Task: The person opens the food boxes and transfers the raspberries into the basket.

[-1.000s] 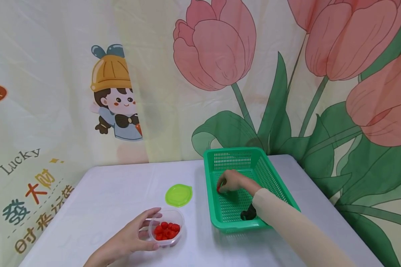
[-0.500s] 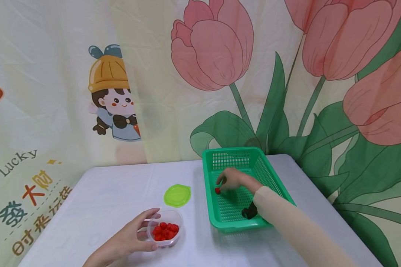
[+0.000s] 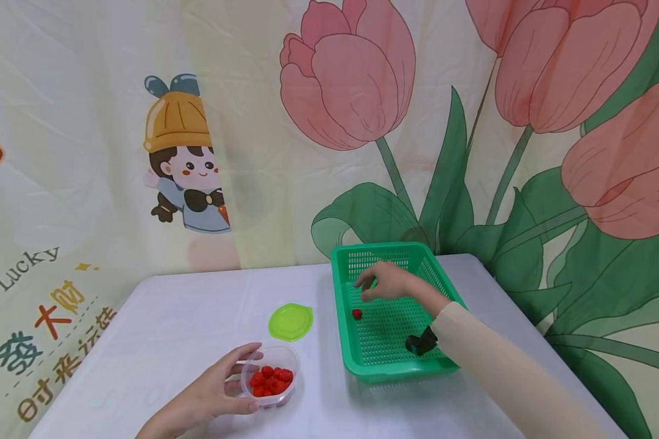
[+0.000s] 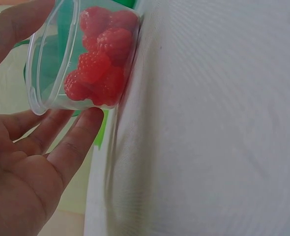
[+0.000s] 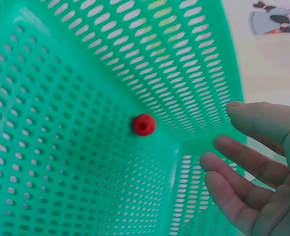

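On the table, my left hand (image 3: 216, 385) holds a clear plastic tub (image 3: 280, 356) by its side, thumb on one side and fingers on the other. Several red raspberries (image 4: 103, 61) lie in the bottom of the tub, seen through its wall in the left wrist view. One raspberry (image 5: 144, 125) rests alone on the floor of a green plastic basket (image 3: 395, 371), near its left wall. Over that basket hovers my right hand (image 3: 388, 281), fingers spread and loosely bent, holding nothing and apart from the raspberry.
A lime-green lid (image 3: 291, 322) lies flat on the white-covered table (image 3: 197, 317), between the tub and the basket. The basket's raised walls surround the area below my right hand. Behind the table hangs a printed curtain (image 3: 263, 152).
My right hand has let go of the raspberry, leaving it on the basket floor, and has risen up and to the right. My left hand keeps its hold on the tub.
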The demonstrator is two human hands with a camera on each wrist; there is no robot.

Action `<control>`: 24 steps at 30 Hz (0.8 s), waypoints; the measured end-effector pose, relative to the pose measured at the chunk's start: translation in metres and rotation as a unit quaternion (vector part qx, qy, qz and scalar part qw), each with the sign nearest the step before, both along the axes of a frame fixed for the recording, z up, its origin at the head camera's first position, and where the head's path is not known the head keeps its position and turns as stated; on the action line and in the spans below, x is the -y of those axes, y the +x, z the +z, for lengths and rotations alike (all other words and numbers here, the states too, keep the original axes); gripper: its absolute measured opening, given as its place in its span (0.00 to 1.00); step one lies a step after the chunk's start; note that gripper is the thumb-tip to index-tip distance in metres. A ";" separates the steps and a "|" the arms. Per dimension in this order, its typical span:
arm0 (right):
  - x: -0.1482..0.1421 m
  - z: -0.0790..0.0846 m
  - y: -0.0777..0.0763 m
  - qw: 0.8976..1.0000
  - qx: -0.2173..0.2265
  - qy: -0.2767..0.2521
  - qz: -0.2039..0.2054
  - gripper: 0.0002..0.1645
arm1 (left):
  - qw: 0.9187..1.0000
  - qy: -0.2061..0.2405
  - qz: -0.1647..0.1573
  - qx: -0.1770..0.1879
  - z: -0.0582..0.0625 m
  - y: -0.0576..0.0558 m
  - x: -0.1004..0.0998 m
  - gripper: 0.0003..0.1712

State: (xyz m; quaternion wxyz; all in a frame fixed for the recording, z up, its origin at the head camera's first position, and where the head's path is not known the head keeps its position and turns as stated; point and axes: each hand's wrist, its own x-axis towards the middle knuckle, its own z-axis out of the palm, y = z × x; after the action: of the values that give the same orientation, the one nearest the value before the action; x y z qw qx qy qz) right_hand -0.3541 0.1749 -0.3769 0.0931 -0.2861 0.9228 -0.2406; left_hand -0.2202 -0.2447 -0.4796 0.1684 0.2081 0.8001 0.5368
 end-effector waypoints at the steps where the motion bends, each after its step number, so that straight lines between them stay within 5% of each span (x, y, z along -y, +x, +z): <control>1: 0.000 0.002 0.002 1.000 -0.003 -0.007 0.005 0.18 | 1.000 0.000 -0.001 -0.001 0.000 0.000 0.000 0.55; 11: 0.018 0.023 0.026 0.997 -0.023 -0.064 0.041 0.21 | 1.000 0.001 -0.007 -0.020 -0.001 0.001 0.001 0.55; 24: 0.059 0.022 0.054 0.995 -0.009 -0.089 0.042 0.18 | 1.000 0.008 -0.010 -0.013 -0.001 0.001 0.002 0.56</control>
State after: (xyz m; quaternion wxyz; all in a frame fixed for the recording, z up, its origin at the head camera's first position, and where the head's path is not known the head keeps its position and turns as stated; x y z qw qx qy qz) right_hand -0.2998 0.1163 -0.3544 0.0693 -0.3343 0.8857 -0.3146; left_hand -0.2188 -0.2469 -0.4807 0.1619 0.2247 0.7959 0.5385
